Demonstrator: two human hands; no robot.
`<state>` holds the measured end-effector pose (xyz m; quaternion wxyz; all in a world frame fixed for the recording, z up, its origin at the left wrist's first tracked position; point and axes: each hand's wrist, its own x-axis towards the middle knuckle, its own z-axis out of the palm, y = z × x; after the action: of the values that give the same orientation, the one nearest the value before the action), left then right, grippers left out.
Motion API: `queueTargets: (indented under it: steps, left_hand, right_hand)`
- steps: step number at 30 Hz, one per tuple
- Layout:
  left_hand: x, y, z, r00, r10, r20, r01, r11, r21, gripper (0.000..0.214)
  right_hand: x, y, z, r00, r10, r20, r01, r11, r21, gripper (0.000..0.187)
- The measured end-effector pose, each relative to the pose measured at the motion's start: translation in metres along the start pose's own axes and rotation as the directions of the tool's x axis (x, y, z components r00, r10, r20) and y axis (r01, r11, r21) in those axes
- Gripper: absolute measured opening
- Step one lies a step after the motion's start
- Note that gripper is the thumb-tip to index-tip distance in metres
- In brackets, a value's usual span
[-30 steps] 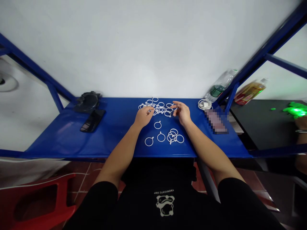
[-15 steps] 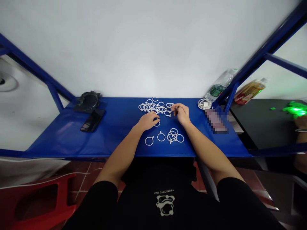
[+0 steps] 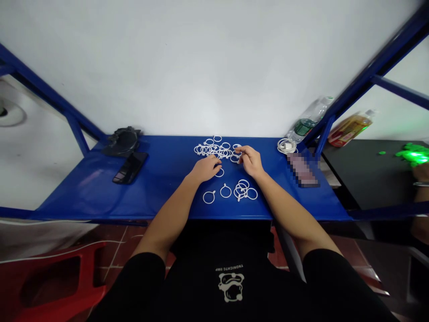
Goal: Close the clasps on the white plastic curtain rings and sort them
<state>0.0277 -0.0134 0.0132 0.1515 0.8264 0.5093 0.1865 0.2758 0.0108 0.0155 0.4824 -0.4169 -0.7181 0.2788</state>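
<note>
Several white plastic curtain rings with small eyelets lie in a pile on the blue table. My left hand rests palm down at the near edge of this pile, its fingers loosely bent and a little apart. Beside its thumb lies a single curtain ring, partly covered. Over the right end of the pile hovers my right hand, index finger and thumb apart, above a curtain ring. Closer to me are two separate rings, one of them a curtain ring, and an overlapping ring cluster.
On the left lie a black phone and a crumpled black bag. A coiled white cable, a water bottle and a pixelated flat object are on the right. Blue frame posts rise at both sides. Another person's hand is far right.
My left hand has drawn back slightly to the left. My right hand has shifted a little left and its thumb and index finger have spread. The rings near me have not moved.
</note>
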Motion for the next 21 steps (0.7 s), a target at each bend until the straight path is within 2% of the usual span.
queueTargets:
  steps: [5, 12, 17, 21]
  left_hand:
    - [-0.0013, -0.0007, -0.0016, 0.999, -0.039, -0.012, 0.039, 0.999, -0.008, 0.021]
    - [0.0014, -0.0016, -0.0001, 0.998, -0.060, -0.035, 0.058, 0.996, -0.060, 0.021]
    - [0.0018, -0.0033, 0.0013, 0.998, -0.062, -0.023, 0.060, 0.996, -0.071, 0.020]
    - [0.0015, -0.0061, 0.0018, 0.998, -0.056, -0.023, 0.054, 0.995, -0.086, 0.021]
  right_hand:
    - [-0.0012, 0.0011, 0.0015, 1.000, 0.003, 0.015, -0.004, 1.000, 0.010, 0.040]
    - [0.0021, 0.0065, -0.0007, 0.998, -0.018, 0.059, 0.017, 1.000, 0.016, 0.039]
    - [0.0021, 0.0062, -0.0027, 0.996, -0.033, 0.077, 0.036, 0.998, -0.046, 0.035]
    - [0.0005, 0.0064, -0.0034, 0.993, -0.084, 0.076, 0.092, 0.991, -0.101, 0.040]
